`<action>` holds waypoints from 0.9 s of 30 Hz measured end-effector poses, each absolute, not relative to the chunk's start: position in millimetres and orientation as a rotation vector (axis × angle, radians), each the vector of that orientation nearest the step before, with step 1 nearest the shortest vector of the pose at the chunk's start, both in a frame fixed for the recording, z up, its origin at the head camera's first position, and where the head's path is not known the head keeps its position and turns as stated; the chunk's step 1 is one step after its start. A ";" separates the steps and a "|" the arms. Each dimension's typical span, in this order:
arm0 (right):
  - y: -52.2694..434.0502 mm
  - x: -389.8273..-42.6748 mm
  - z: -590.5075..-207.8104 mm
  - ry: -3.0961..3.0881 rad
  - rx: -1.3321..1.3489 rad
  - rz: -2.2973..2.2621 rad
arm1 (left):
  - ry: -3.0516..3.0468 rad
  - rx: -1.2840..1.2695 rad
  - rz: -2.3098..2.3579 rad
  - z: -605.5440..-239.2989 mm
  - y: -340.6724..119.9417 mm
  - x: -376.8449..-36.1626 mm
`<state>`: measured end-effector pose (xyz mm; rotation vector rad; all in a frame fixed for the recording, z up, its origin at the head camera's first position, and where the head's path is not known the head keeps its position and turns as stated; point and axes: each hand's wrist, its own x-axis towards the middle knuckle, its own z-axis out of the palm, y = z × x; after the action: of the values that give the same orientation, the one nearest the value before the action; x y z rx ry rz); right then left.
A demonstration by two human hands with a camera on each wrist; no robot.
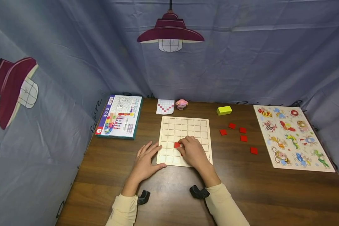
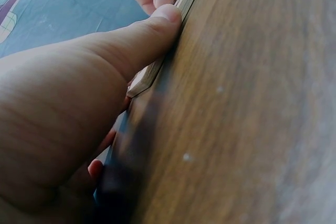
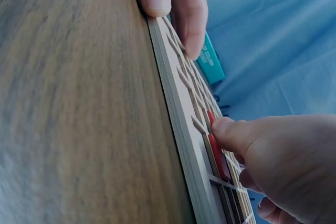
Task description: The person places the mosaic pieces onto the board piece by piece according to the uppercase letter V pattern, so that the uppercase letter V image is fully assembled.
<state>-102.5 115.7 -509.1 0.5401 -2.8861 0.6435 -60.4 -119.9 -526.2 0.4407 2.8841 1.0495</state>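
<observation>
While right grip (image 1: 192,152) lies over board (image 1: 171,124), red tile (image 1: 176,145) sits at fingertips (image 1: 182,141).

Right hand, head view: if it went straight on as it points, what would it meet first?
Most likely the red tile right at the tip of the right hand; beyond lie bare squares of the grid board. Exact depth is unclear.

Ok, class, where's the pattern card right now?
In the head view, the pattern card lies immediately left of the pink figurine, just beyond the gridded board.
</observation>
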 end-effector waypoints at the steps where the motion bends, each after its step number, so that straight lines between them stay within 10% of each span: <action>1: 115.0 -102.3 -508.5 -2.884 0.534 0.643 | 2.886 0.442 1.048 -526.2 -120.1 -60.4; 14: 133.3 -96.9 -512.5 -2.862 0.415 0.862 | 2.886 0.455 1.043 -525.4 -119.5 -61.0; 27: 277.4 -68.3 -532.9 -2.476 -0.190 0.951 | 2.864 0.436 1.050 -527.4 -120.1 -60.2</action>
<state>-68.3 277.4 -532.9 -0.1904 -2.4764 0.9510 -60.2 -120.1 -527.4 0.4358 2.8641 1.0497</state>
